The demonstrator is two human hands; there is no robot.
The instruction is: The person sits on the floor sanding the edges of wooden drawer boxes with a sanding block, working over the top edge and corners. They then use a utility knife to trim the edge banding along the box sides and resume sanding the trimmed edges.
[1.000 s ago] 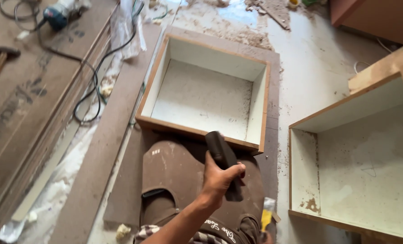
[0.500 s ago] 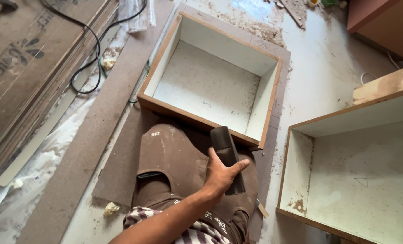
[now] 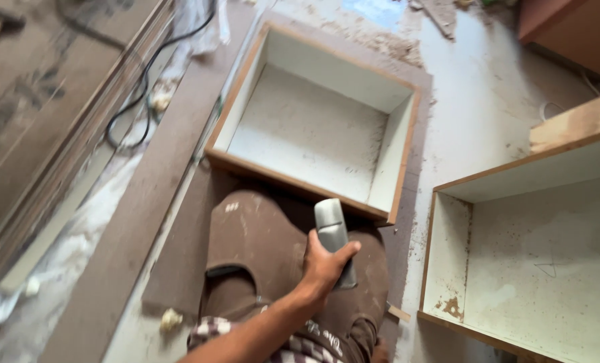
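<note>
Tool point(image 3: 332, 235): grey, gripped in your right hand point(image 3: 323, 265).
Surface: dusty floor point(image 3: 488, 107), open box point(image 3: 313, 121) just ahead.

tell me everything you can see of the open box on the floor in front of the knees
The square wooden box lies flat on a brown board on the floor, open side up. Its four walls show raw brown edges, with white faces inside. The white bottom panel is dusty and speckled, and nothing lies in it. Its near wall runs right along the person's brown-trousered knees. The right hand, gripping a dark grey handheld object, is just short of that near wall, not touching it.
</note>
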